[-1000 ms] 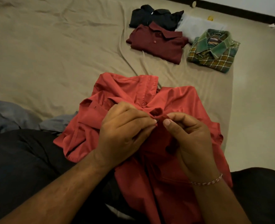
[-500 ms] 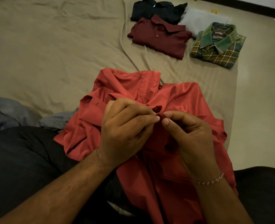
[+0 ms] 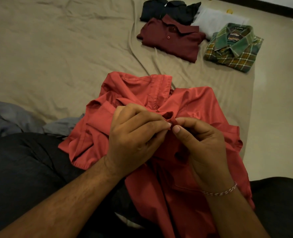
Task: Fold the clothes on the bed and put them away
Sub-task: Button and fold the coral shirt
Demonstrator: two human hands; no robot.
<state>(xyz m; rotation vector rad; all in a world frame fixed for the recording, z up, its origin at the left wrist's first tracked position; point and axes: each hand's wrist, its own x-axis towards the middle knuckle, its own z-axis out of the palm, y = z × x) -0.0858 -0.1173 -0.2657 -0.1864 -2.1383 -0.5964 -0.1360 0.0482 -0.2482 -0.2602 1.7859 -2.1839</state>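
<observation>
On the bed, both hands' fingers pinch the red shirt; the plaid shirt label is unreadable.

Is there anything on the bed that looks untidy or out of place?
Yes. A grey garment lies crumpled at the left edge, unfolded, unlike the four folded clothes at the far side. The red shirt is also rumpled, but both hands pinch its front, so it is being worked on.

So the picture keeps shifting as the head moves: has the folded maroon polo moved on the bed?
No. The maroon polo still lies against the black shirt, left of the plaid shirt, as before; only the camera shifted.
</observation>
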